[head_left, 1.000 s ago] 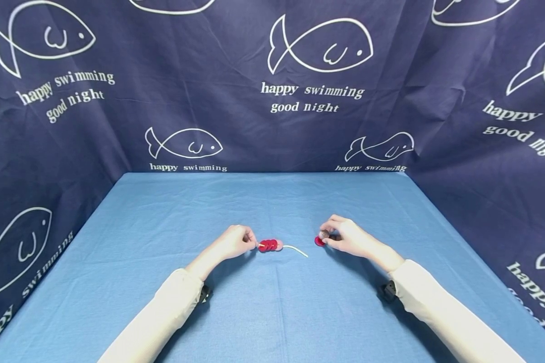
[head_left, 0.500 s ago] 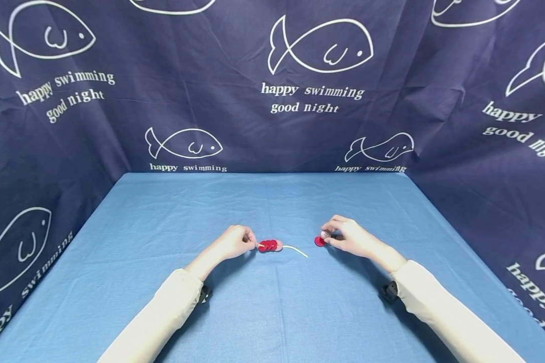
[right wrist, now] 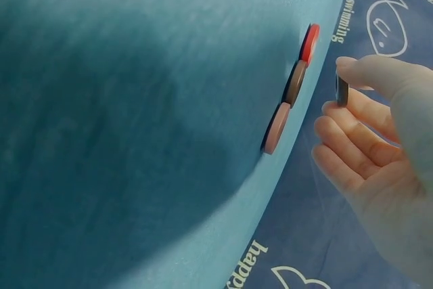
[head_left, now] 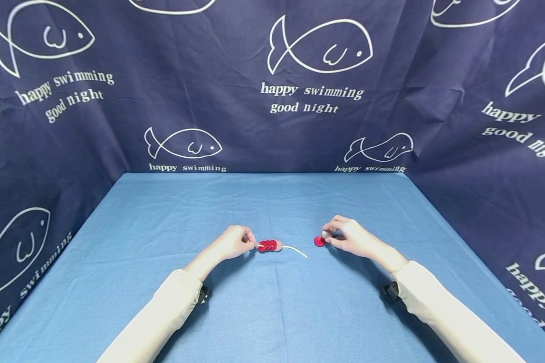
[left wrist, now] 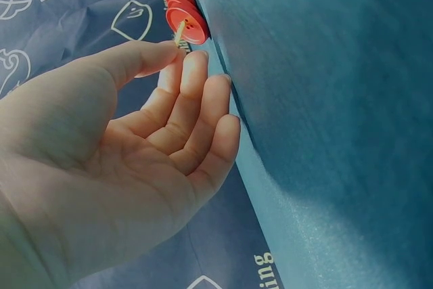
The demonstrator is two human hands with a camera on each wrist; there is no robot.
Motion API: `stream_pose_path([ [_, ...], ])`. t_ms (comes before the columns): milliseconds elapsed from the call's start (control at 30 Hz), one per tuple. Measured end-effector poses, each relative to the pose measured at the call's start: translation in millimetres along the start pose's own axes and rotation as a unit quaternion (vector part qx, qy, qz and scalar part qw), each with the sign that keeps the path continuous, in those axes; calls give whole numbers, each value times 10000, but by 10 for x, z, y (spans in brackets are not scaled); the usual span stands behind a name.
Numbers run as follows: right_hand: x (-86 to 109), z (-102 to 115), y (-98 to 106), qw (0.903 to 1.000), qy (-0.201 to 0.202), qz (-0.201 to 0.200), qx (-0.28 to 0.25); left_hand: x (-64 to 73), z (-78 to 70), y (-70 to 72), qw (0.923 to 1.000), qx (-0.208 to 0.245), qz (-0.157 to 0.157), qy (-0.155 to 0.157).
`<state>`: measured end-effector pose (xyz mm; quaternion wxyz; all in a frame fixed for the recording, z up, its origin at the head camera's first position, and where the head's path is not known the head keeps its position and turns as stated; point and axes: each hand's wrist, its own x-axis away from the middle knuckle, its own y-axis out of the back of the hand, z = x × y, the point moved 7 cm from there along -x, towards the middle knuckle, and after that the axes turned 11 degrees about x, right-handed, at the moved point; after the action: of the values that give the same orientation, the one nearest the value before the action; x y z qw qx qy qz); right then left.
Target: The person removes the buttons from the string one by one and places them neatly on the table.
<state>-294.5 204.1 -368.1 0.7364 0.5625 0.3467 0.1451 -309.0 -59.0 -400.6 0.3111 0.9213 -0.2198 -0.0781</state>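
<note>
My left hand (head_left: 234,243) pinches one end of a pale cord (left wrist: 180,32) between thumb and index finger. Several red buttons (head_left: 267,246) and a pink button (head_left: 279,245) are threaded on it in an overlapping row. Past them, the cord's free end (head_left: 296,250) curves right over the cloth. My right hand (head_left: 351,238) pinches a dark greyish button (right wrist: 342,89) by its edges, clear of the table. Beneath it in the right wrist view lie a red button (right wrist: 310,45), a brown one (right wrist: 295,82) and a pink one (right wrist: 276,128). In the head view that hand hides the last two.
A blue cloth (head_left: 272,312) covers the table. Navy fabric (head_left: 272,136) printed with fish hangs behind it and along both sides. Dark wrist cameras (head_left: 390,291) sit under the cream sleeves.
The right hand has shifted slightly to the right with the greyish button, which now shows more of its face, and more of the red button is uncovered. The left hand stays still.
</note>
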Motion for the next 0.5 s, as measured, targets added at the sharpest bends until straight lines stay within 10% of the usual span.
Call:
stream_pose_path([
  [500,33,-39,31,9999,-48,-8,116,3,-6,4,10000,-46,-34,-28],
])
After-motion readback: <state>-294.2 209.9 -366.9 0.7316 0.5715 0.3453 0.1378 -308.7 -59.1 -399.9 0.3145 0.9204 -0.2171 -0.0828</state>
